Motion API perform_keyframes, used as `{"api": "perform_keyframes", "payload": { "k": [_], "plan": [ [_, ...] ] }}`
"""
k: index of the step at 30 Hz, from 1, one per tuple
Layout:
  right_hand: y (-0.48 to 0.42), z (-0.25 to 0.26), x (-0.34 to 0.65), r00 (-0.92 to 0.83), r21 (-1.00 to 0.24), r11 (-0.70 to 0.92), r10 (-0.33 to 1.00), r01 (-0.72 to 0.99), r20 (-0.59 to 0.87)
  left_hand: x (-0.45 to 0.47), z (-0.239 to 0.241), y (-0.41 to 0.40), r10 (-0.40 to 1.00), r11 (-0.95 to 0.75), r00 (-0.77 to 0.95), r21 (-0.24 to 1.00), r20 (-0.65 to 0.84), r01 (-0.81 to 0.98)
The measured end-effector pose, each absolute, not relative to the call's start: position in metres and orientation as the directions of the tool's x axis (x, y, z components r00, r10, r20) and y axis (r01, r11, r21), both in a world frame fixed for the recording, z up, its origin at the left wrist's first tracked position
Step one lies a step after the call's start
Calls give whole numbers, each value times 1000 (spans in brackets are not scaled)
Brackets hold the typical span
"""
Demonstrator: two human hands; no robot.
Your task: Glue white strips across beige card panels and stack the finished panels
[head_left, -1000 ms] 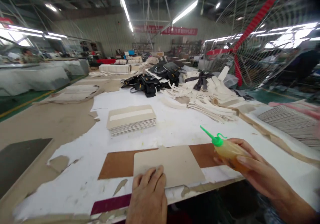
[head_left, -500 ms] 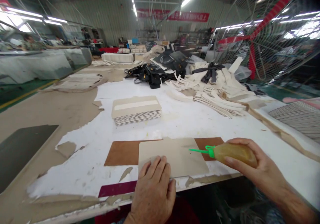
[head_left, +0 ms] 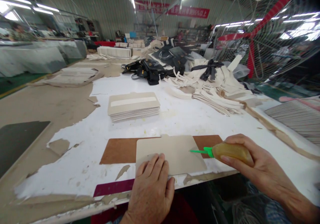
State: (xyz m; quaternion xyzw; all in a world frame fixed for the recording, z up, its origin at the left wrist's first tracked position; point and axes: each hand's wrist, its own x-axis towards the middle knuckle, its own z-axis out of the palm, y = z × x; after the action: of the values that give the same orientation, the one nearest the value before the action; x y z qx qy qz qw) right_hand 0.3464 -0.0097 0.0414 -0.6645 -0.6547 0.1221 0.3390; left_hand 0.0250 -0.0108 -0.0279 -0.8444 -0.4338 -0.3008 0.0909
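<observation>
My left hand (head_left: 152, 184) lies flat on the lower left part of a beige board panel (head_left: 172, 150), fingers stretched out. Under that panel is a brown strip (head_left: 120, 150), showing on both sides of it. My right hand (head_left: 252, 160) is wrapped round a squeeze bottle (head_left: 232, 152) of amber liquid, probably glue, tilted on its side. Its thin green nozzle points left, with the tip over the panel's right part; whether it touches cannot be told. Close to my left wrist, a dark purple strip (head_left: 113, 188) lies along the table's front edge.
Beyond the panel stands a stack of beige boards (head_left: 133, 107) with a pale strip on top. Black straps with metal fittings (head_left: 147, 71) and cream fabric strips (head_left: 217, 100) are heaped behind. A dark grey board (head_left: 20, 144) lies at left; a fan (head_left: 252, 34) stands at right.
The whole view has shifted slightly, with things a little higher and further left. The bottle has turned a little in my right hand; my left hand stays on the panel.
</observation>
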Motion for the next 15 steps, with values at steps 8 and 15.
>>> {"api": "perform_keyframes", "payload": {
  "k": [8, 15],
  "plan": [
    [-7, 52, 345, -9, -539, 210, 936, 816, 351, 25, -29, -10, 677, -607, 439, 111, 591, 787],
    [-2, 67, 339, -73, -563, 226, 957, 795, 282, 25, -28, -11, 674, -609, 444, 103, 591, 787]
  ]
}}
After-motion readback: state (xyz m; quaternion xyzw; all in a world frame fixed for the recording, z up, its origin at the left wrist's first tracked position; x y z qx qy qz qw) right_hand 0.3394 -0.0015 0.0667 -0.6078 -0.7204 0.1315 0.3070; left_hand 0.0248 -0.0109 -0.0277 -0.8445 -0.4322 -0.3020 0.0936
